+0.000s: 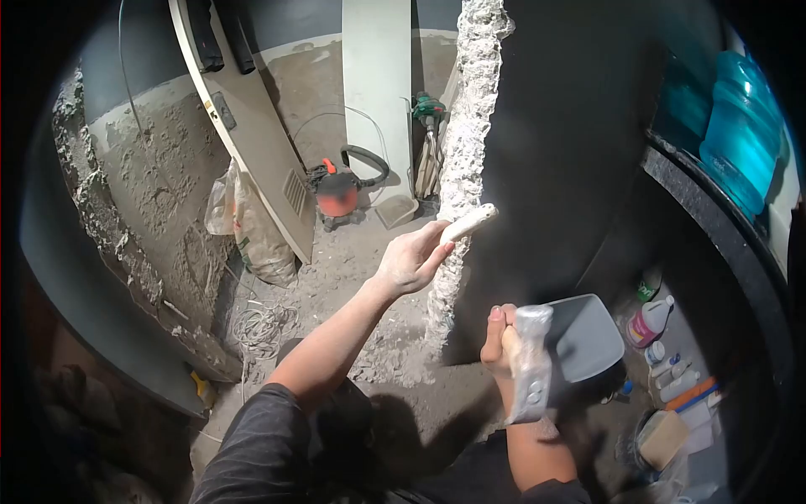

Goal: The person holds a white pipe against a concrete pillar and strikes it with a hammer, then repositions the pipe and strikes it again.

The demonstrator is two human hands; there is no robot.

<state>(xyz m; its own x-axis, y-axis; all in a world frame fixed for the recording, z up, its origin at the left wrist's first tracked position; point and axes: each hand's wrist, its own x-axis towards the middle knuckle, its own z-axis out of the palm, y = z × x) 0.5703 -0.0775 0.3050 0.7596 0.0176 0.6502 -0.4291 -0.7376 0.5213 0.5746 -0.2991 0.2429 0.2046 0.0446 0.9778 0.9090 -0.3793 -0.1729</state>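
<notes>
My left hand (pixel 411 259) is closed around a chisel (pixel 470 223), a short, dust-whitened bar with a rounded end. It is held at the rough, broken white edge of a wall (pixel 472 126); whether its tip touches the wall is hidden by my fingers. Lower and to the right, my right hand (pixel 497 338) grips a hammer (pixel 531 365) by its light handle. The hammer's head is coated in white dust and slightly blurred, apart from the chisel. Pale dust marks my left hand.
Rubble covers the floor (pixel 336 277). Behind are a red vacuum (pixel 337 195), a dustpan (pixel 396 210), a leaning door (pixel 252 143) and a filled sack (pixel 267 239). At right stand a grey plastic tub (pixel 591 336), several bottles (pixel 648 323) and a blue water jug (pixel 743 130) on a counter.
</notes>
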